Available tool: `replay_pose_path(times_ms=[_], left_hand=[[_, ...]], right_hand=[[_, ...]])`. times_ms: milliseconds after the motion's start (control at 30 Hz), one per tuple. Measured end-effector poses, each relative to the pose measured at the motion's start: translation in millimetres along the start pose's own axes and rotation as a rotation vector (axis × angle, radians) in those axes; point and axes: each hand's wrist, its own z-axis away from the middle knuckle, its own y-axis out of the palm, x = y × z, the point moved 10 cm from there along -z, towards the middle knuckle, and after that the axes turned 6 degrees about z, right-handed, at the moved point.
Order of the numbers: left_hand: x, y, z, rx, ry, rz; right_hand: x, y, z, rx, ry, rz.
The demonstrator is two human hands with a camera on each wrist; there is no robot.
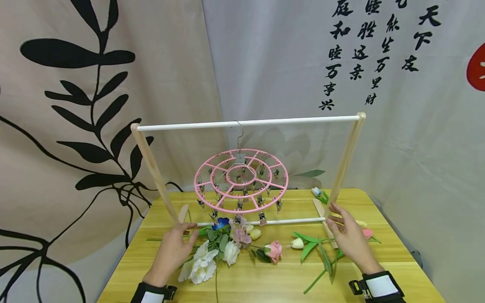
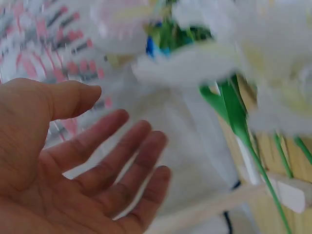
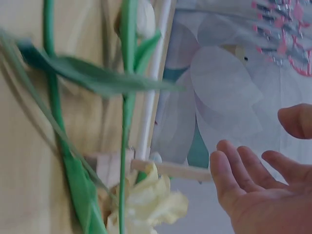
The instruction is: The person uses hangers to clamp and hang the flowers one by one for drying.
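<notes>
A wooden rack with a white top bar stands on the table. From its bar hangs a round pink clip hanger with several metal clips. Near the foot of the rack's left post is my left hand, its fingers loosely spread and holding nothing in the left wrist view. My right hand is beside the foot of the right post, fingers relaxed and nothing gripped. Just right of my left hand lies a bunch of artificial flowers with white blooms. Green-stemmed tulips lie left of my right hand.
The yellow wood-grain table runs back to a printed cloth backdrop. A pink rose lies mid-table. A blue-white flower lies at the back right, and a yellow flower shows near the rack's right foot.
</notes>
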Motion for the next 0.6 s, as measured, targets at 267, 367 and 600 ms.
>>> replay_pose_path(times_ms=[267,367,600], left_hand=[[-70.4,29.9,34.6,0.054,0.395,-0.208],[-77.8,48.9,46.6,0.207,0.497,-0.239],[-66.4,90.1,59.0,0.349,0.628,-0.400]], right_hand=[[28,27,22,-0.019,-0.085,0.015],[37,40,30,-0.017,-0.128,0.010],[45,70,46,0.043,-0.133,-0.025]])
